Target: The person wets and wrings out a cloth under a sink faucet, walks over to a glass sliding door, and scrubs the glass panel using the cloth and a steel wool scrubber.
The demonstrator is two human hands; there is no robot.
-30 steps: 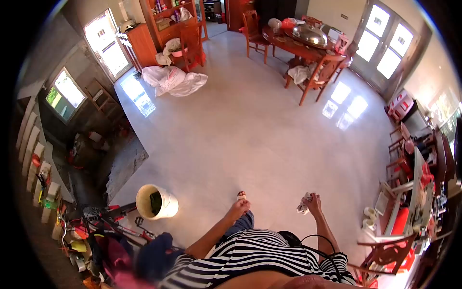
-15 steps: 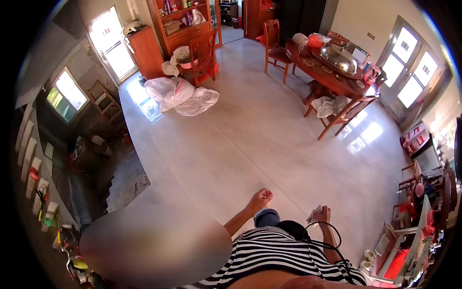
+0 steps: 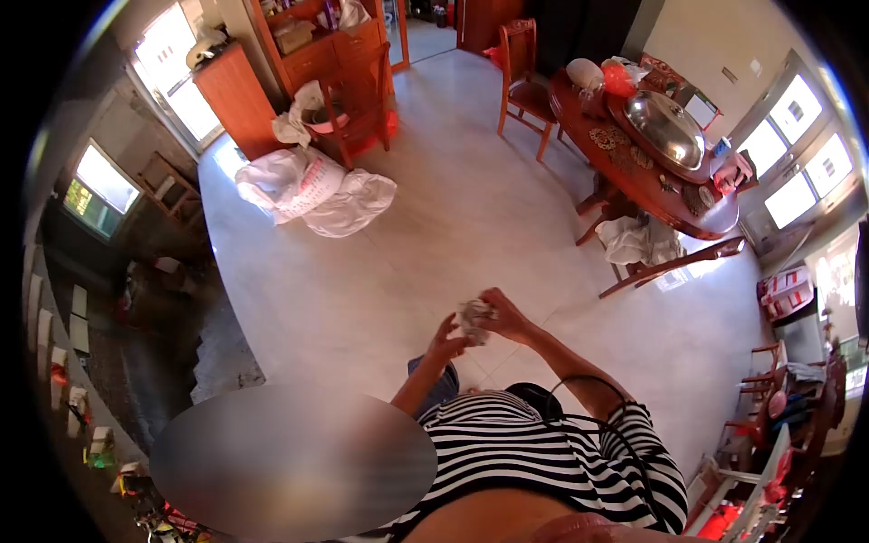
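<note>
A crumpled grey-white rag point(image 3: 473, 322) is held up in front of my body, bunched between both hands. My right hand point(image 3: 504, 317) grips it from its right side, with the fingers curled over the edge. From the lower left, my left hand point(image 3: 446, 340) has its thumb and fingers closed against the rag. Some of the fingertips are blurred or hidden by the folds.
A dining table point(image 3: 579, 113) bears a large metal dome cover point(image 3: 665, 129). White sacks point(image 3: 308, 185) lie on the floor near a wooden chair point(image 3: 358, 113). To the left, the floor ends at an edge above a lower dark area point(image 3: 172, 308). A black cable point(image 3: 588, 380) loops beside my right arm.
My right hand has brought the rag up and leftward from my right side. My left hand has come forward and now holds it too. The view has turned slightly.
</note>
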